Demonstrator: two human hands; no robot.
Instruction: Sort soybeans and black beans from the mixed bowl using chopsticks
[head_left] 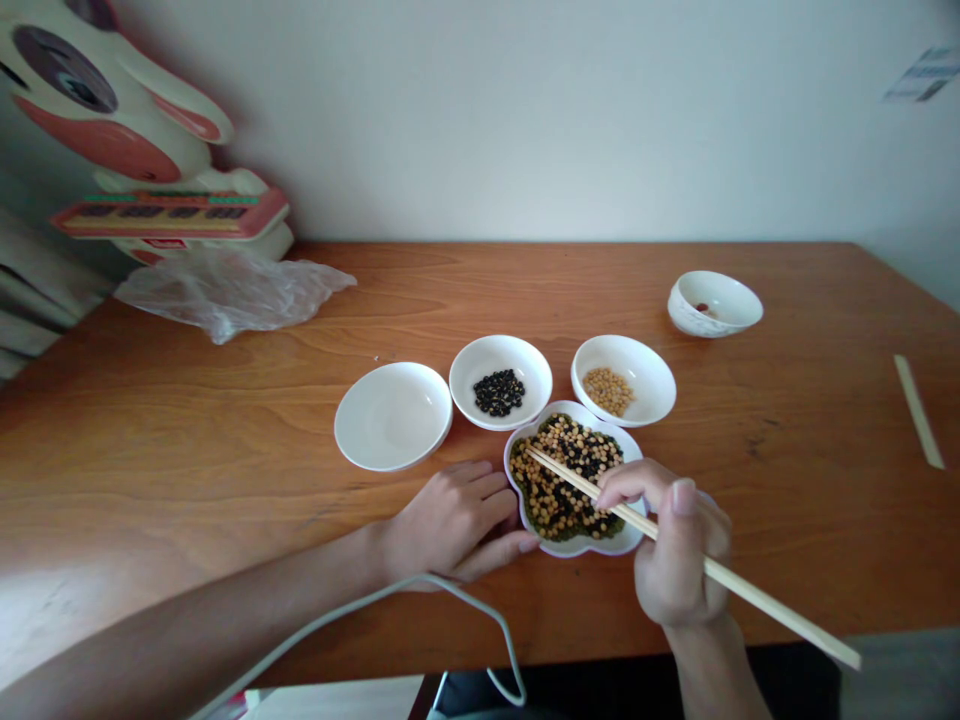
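Note:
My right hand (684, 545) is closed round a pair of wooden chopsticks (780, 606), their tips down among the beans at the left part of a scalloped white dish (589, 547). Mixed yellow and black beans (566, 480) fill this dish, with small green ones showing along the edges. My left hand (461, 520) lies on the table with thumb and fingers apart, touching the dish's left rim. Behind the dish stand a white bowl of black beans (499, 392) and a white bowl of yellow beans (609, 391). A bare white bowl (394, 415) is at their left.
At the back right is a patterned white bowl (716, 303) with a small reddish bit inside. A pale wooden strip (919, 410) lies at the far right. A clear plastic bag (236, 290) and a toy keyboard (172, 215) are at the back left. A white cable (352, 605) crosses my left forearm.

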